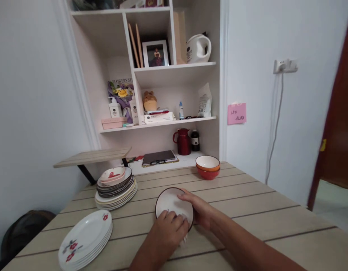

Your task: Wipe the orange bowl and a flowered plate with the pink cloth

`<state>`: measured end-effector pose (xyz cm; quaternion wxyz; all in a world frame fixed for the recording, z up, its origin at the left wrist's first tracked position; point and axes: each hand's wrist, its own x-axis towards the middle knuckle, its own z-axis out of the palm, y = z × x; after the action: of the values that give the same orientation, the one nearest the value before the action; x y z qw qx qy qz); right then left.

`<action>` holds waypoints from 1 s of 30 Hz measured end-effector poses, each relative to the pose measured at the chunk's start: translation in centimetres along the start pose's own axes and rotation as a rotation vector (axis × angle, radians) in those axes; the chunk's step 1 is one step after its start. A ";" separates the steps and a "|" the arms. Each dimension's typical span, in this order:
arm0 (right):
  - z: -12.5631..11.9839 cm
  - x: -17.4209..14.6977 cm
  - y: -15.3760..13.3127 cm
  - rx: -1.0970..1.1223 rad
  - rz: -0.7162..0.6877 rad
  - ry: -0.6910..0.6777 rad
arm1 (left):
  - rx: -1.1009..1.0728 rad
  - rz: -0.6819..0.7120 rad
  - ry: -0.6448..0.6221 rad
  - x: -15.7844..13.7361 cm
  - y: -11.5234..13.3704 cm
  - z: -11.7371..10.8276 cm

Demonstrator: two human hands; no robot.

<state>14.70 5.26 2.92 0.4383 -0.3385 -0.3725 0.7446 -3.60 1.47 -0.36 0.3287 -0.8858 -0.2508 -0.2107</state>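
Note:
A round bowl [169,201] with a white inside and a dark brown rim is tilted toward me above the front of the table. My right hand [200,210] grips it by the right side, thumb over the rim on the inner face and fingers behind. Inside the lower part of the bowl, my left hand [170,229] presses with curled fingers. Bits of a white, cloth-like piece [184,241] show by its fingers; most of it is hidden under the hand.
Oval flowered plates [87,235] are stacked at the front left. Behind them stands a taller pile of plates and bowls [114,192], near a small raised shelf [91,156]. An orange bowl sits in a red bowl [208,174] at the back right. Beyond is a wall shelf with a red jug [183,142].

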 end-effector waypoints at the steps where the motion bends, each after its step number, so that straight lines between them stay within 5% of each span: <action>1: 0.2 0.2 0.0 0.032 -0.019 -0.011 | 0.002 -0.030 -0.009 0.0 -0.1 0.3; 6: 1.1 0.6 1.2 0.124 -0.119 0.020 | -0.013 -0.376 0.017 1.3 0.2 2.1; 13: 1.9 -0.3 1.5 0.240 -0.277 0.086 | -0.126 -0.576 0.060 4.2 2.7 2.4; 18: 0.8 -0.9 0.5 0.232 -0.251 0.140 | -0.159 -0.316 -0.027 2.8 2.2 2.3; 24: -0.2 -1.1 -0.6 0.106 -0.291 -0.001 | -0.096 -0.021 -0.127 0.4 -1.8 0.0; 30: -0.3 -1.6 -0.6 0.020 -0.189 -0.041 | 0.000 0.030 -0.105 -0.4 -2.7 0.2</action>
<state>15.85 4.08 3.54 0.5022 -0.2822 -0.4042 0.7104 -5.43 3.29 0.60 0.3182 -0.8993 -0.2545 -0.1590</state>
